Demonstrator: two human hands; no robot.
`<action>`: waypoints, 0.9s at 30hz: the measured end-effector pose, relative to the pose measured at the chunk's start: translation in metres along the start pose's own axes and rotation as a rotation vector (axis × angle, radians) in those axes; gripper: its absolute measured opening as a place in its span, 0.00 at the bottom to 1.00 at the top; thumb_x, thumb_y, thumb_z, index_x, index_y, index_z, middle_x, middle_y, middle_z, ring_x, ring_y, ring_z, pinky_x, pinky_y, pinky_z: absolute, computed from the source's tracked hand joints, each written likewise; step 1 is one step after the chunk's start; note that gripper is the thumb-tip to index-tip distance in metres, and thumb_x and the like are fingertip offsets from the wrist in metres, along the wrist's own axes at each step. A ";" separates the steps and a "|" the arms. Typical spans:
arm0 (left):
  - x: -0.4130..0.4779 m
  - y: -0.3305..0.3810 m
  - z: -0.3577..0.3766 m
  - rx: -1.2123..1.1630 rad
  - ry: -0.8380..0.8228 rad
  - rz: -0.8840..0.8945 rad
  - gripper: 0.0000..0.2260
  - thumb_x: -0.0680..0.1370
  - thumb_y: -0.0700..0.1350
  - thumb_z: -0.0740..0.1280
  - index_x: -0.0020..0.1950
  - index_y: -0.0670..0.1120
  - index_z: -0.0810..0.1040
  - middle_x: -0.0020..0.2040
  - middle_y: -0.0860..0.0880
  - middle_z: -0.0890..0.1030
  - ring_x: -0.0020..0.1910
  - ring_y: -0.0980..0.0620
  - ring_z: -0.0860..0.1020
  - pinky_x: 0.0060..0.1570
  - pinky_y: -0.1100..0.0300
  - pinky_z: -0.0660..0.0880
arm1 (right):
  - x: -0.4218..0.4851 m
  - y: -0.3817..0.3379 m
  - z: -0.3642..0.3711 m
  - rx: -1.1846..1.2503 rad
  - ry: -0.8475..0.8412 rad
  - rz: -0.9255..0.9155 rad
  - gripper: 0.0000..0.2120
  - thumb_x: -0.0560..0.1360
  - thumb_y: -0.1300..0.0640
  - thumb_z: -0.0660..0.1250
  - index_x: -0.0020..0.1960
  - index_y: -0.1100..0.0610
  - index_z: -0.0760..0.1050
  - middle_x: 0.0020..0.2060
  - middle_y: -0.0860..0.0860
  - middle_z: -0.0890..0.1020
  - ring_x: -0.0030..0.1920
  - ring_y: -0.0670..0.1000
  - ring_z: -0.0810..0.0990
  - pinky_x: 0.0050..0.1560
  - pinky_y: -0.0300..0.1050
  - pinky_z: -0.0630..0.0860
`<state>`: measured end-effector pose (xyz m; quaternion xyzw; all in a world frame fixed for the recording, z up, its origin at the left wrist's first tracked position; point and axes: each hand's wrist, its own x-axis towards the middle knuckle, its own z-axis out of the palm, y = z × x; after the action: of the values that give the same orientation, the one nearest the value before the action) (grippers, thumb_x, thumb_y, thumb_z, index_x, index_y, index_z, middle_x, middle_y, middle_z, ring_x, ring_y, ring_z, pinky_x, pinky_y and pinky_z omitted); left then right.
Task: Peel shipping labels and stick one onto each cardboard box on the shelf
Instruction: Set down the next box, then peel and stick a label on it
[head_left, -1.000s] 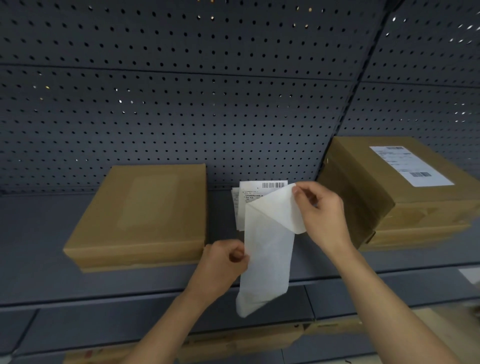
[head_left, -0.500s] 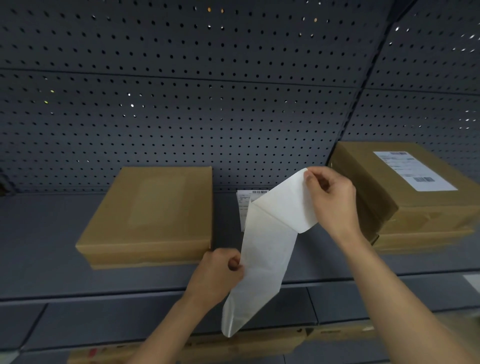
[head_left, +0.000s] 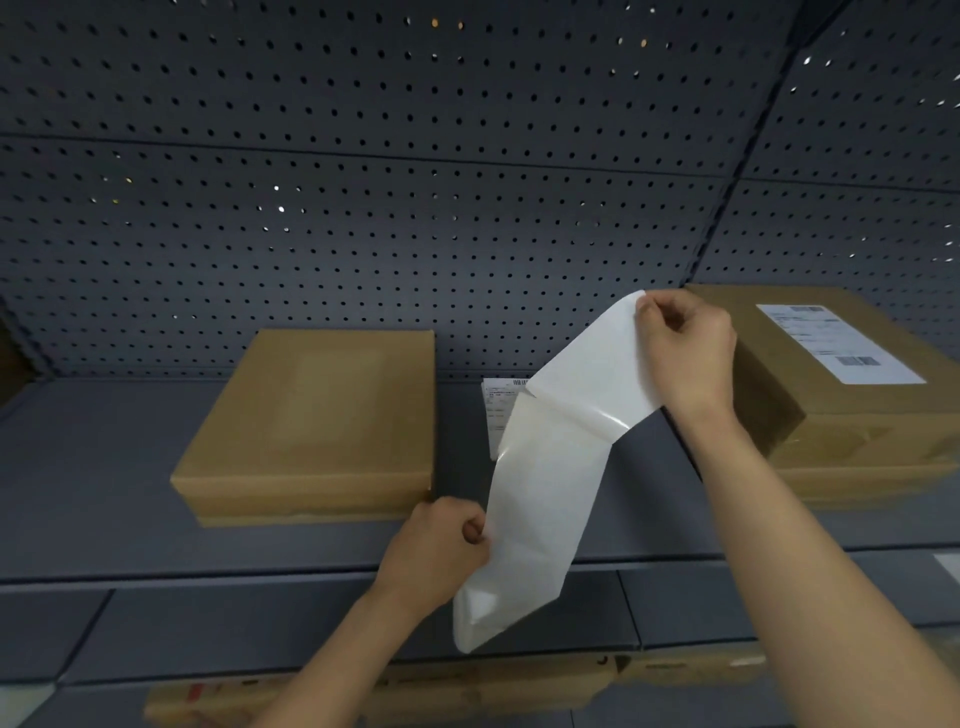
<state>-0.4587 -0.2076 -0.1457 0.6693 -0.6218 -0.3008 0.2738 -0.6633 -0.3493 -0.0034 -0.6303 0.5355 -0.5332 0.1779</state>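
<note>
My right hand (head_left: 685, 353) pinches the top corner of a white shipping label (head_left: 592, 374) and holds it up and to the right, its blank back facing me. My left hand (head_left: 441, 545) grips the glossy backing sheet (head_left: 535, 509), which hangs down below the shelf edge. The two still join at a crease in the middle. A plain cardboard box (head_left: 322, 426) lies flat on the shelf to the left, with no label on top. At the right, another cardboard box (head_left: 810, 395) carries a white label (head_left: 836, 343). Behind the sheet lies a stack of printed labels (head_left: 498, 410).
The grey shelf (head_left: 104, 493) runs across the view, backed by a dark pegboard wall (head_left: 415, 208). Below its front edge, a lower shelf holds more cardboard boxes (head_left: 467, 691). A gap of bare shelf separates the two upper boxes.
My right hand has risen and moved right, pulling more of the label off the backing. My left hand has stayed low, holding the backing, which now hangs longer.
</note>
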 end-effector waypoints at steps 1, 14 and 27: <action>0.000 0.000 0.000 0.005 0.003 -0.002 0.06 0.75 0.43 0.70 0.38 0.49 0.81 0.35 0.55 0.81 0.37 0.59 0.80 0.41 0.57 0.80 | 0.002 -0.001 0.002 0.003 0.003 0.005 0.09 0.79 0.58 0.64 0.53 0.58 0.83 0.40 0.45 0.82 0.44 0.43 0.79 0.42 0.21 0.68; -0.006 0.001 -0.001 0.054 0.005 0.011 0.17 0.76 0.43 0.68 0.29 0.50 0.67 0.28 0.56 0.71 0.27 0.60 0.69 0.30 0.63 0.66 | 0.016 -0.026 0.008 0.199 0.142 0.060 0.07 0.78 0.59 0.65 0.44 0.52 0.81 0.37 0.44 0.81 0.39 0.40 0.77 0.42 0.27 0.74; -0.020 0.007 -0.044 -0.075 -0.268 0.062 0.11 0.75 0.44 0.73 0.57 0.51 0.82 0.53 0.59 0.82 0.50 0.71 0.76 0.49 0.75 0.71 | -0.003 -0.047 0.014 0.297 0.078 0.035 0.07 0.78 0.60 0.65 0.46 0.53 0.81 0.39 0.47 0.81 0.39 0.39 0.76 0.43 0.29 0.73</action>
<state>-0.4320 -0.1881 -0.1101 0.5929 -0.6614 -0.4021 0.2222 -0.6279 -0.3348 0.0270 -0.5666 0.4681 -0.6273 0.2576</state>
